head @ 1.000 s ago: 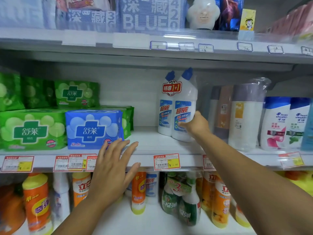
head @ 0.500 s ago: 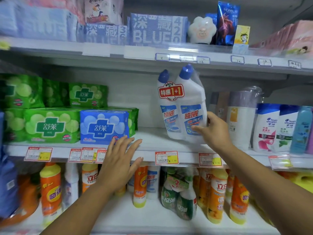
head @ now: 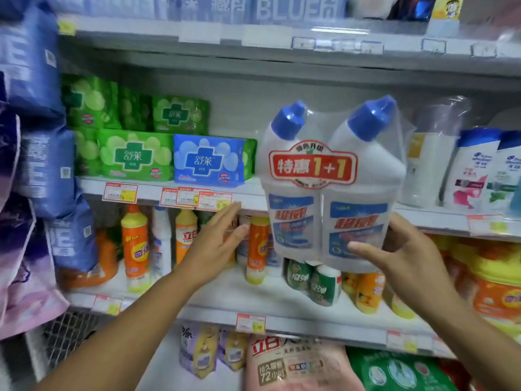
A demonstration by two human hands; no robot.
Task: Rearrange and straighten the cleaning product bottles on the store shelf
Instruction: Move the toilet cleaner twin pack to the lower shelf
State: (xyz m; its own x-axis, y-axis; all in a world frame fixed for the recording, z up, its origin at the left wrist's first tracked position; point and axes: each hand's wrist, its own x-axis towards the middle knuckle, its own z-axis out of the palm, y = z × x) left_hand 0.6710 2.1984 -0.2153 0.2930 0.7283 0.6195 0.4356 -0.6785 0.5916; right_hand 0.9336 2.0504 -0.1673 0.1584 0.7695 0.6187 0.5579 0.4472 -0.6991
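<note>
While shrink-wrapped: 2 blue-capped white bottles (head: 332,193).

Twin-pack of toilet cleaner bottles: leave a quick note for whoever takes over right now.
Right hand grips the shrink-wrapped twin-pack at its lower right, held upright in the air in front of the shelves, resting on nothing.
Left hand is open and empty, in front of the orange and yellow bottles.
Done: pack is off the shelf.
Left: set it down upright, label forward, then straighten the remaining bottles.
</note>
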